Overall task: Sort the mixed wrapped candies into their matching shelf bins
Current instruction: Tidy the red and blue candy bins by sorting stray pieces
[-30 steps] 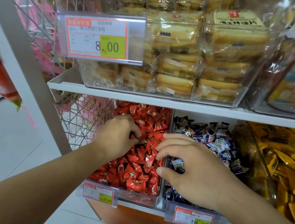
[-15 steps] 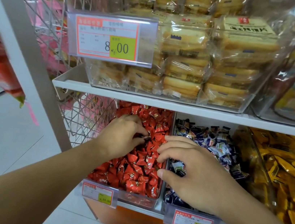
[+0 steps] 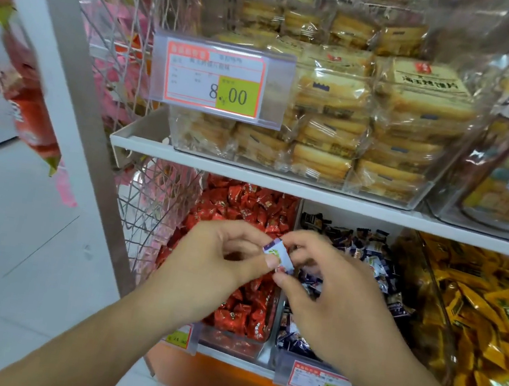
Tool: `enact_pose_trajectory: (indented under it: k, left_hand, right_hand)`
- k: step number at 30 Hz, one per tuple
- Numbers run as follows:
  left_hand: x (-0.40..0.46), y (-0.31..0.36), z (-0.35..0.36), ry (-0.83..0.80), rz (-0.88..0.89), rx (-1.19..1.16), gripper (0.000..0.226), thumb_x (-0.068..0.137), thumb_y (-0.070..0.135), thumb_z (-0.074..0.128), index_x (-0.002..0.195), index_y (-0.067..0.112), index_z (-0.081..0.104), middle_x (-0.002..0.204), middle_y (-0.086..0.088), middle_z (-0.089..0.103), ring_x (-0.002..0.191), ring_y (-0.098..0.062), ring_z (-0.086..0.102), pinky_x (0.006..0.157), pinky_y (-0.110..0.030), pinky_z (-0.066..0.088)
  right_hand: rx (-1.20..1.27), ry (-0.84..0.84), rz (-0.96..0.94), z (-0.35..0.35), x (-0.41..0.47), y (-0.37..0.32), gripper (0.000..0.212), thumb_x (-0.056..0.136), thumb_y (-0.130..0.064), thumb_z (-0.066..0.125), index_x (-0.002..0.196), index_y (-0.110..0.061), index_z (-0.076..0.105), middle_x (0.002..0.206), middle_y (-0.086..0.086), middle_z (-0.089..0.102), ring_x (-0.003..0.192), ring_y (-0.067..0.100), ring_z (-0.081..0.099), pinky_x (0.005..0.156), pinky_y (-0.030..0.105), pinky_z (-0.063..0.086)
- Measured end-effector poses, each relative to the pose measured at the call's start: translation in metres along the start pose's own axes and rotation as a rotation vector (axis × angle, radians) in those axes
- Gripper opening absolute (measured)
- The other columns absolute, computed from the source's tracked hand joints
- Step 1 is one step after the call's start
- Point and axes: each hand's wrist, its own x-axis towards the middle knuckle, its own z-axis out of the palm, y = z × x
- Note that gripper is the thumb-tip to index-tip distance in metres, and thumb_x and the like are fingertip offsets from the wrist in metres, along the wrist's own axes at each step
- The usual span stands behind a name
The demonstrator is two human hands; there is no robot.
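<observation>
- Pinching going on with both hands right now: the left hand [image 3: 214, 262] and the right hand [image 3: 330, 298] both have fingertips clamped on one small white-and-purple wrapped candy [image 3: 278, 253], held up in the air over the divider between two bins.
- That candy sits at about 12 o'clock from the knuckles, above the seam where the clear bin of red wrapped candies [image 3: 244, 211] meets the clear bin of dark blue and white wrapped candies [image 3: 369, 251] at 3 o'clock from it.
- Biggest risk imo: it's a two-hand pinch on a slick little wrapper. If one hand lets go before the other has a proper hold, it probably drops, and since it's right over the divider it could land in the red bin, i.e. the wrong one.
- If it does fall into the blue/white pile that looks like its match, so no harm. Falling left means digging for it again.
- Pulling from both ends could also untwist or tear the wrapper.
- The bin of yellow-orange wrapped candies [image 3: 490, 317] out at 3 o'clock is well apart, so not a worry.
- The price tag reading 19.90 [image 3: 321, 384] at 6 o'clock sits near the right wrist; a careless arm drop might knock it.
</observation>
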Motion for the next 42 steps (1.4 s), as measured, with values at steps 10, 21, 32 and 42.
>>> enact_pose_trajectory:
  k: [10, 21, 32, 42]
  left_hand:
    - [0.04, -0.047, -0.029, 0.064, 0.108, 0.677, 0.034, 0.097, 0.029, 0.066, 0.13, 0.037, 0.062, 0.131, 0.02, 0.062, 0.122, -0.001, 0.057, 0.11, -0.024, 0.043]
    - [0.051, -0.072, -0.028, -0.347, 0.165, 1.187, 0.046, 0.106, 0.052, 0.032, 0.15, 0.042, 0.042, 0.157, 0.027, 0.036, 0.153, -0.003, 0.014, 0.124, -0.039, 0.009]
    - [0.055, -0.065, -0.027, -0.154, 0.292, 0.999, 0.034, 0.101, 0.035, 0.052, 0.134, 0.035, 0.06, 0.131, 0.017, 0.06, 0.12, -0.011, 0.057, 0.108, -0.039, 0.044]
    - [0.076, -0.075, -0.005, -0.248, 0.107, 1.053, 0.066, 0.098, 0.067, 0.042, 0.156, 0.038, 0.028, 0.153, 0.005, 0.045, 0.147, -0.015, 0.027, 0.122, -0.039, 0.015]
  right_hand:
    - [-0.461, 0.06, 0.335, -0.03, 0.007, 0.02, 0.049, 0.099, -0.036, 0.062, 0.145, -0.029, 0.051, 0.135, -0.001, 0.059, 0.124, 0.024, 0.057, 0.098, 0.038, 0.054]
    - [-0.257, -0.22, -0.038, 0.001, 0.01, 0.014, 0.051, 0.108, -0.048, 0.038, 0.159, -0.042, 0.033, 0.164, -0.033, 0.015, 0.15, -0.014, -0.007, 0.11, 0.006, -0.011]
    - [-0.155, -0.168, 0.008, 0.004, 0.009, 0.017, 0.043, 0.106, -0.045, 0.047, 0.149, -0.042, 0.05, 0.158, -0.039, 0.023, 0.146, -0.015, 0.013, 0.102, -0.002, -0.002]
    - [-0.142, -0.169, 0.013, 0.007, 0.009, 0.02, 0.038, 0.105, -0.049, 0.048, 0.143, -0.045, 0.053, 0.155, -0.042, 0.024, 0.145, -0.015, 0.019, 0.11, 0.007, 0.01]
